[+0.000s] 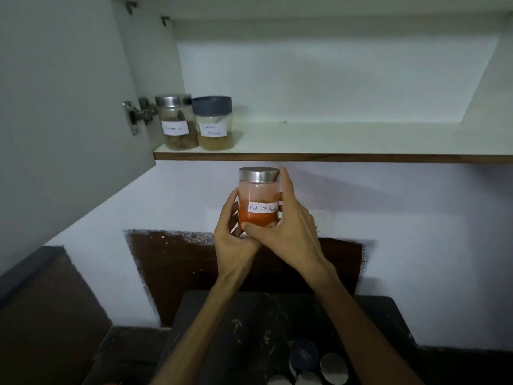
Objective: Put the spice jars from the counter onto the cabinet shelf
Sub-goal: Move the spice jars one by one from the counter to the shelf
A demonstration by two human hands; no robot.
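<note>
A glass jar of red chilli powder (259, 197) with a steel lid and a white label is held upright in the air just below the shelf edge. My left hand (231, 234) cups its lower left side and my right hand (288, 226) wraps its right side, index finger up by the lid. On the white cabinet shelf (333, 140), at its left end, stand two jars side by side: a steel-lidded jar (176, 122) with brown pieces and a dark-lidded jar (213, 123) labelled masala. Several more jars (316, 365) stand on the dark counter (249, 315) at the bottom, seen from above.
The cabinet door (69, 107) hangs open at the left, with hinges (137, 113) next to the steel-lidded jar. An upper shelf (305, 12) closes the space above. A white wall with a brown patch (194, 268) lies behind the counter.
</note>
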